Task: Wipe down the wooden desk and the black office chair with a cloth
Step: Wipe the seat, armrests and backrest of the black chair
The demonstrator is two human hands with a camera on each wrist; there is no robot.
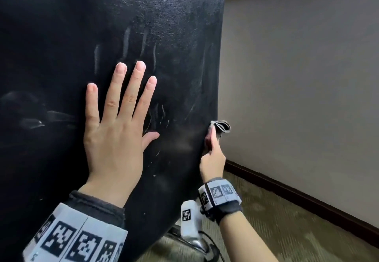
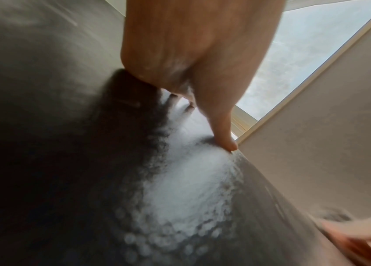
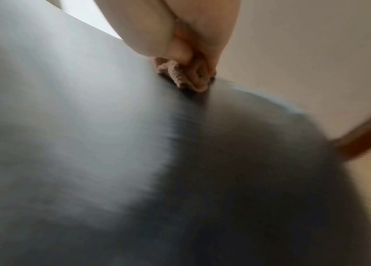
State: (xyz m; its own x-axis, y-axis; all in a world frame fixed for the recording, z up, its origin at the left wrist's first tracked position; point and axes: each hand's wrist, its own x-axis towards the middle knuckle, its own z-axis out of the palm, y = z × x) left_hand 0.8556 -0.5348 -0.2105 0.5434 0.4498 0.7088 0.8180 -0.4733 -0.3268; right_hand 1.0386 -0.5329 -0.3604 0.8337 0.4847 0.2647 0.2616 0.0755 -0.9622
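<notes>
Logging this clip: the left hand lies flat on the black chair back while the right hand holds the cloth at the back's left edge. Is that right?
Not quite. The right hand holds the cloth at the right edge of the chair back, not the left; the head view shows it. The left hand does lie flat on the back.

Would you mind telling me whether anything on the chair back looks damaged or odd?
Yes: pale streaks and scuffs mark the black chair back, above and right of the flat left hand. Whether dust or scratches, I cannot tell. The right hand holds the cloth at the edge.
</notes>
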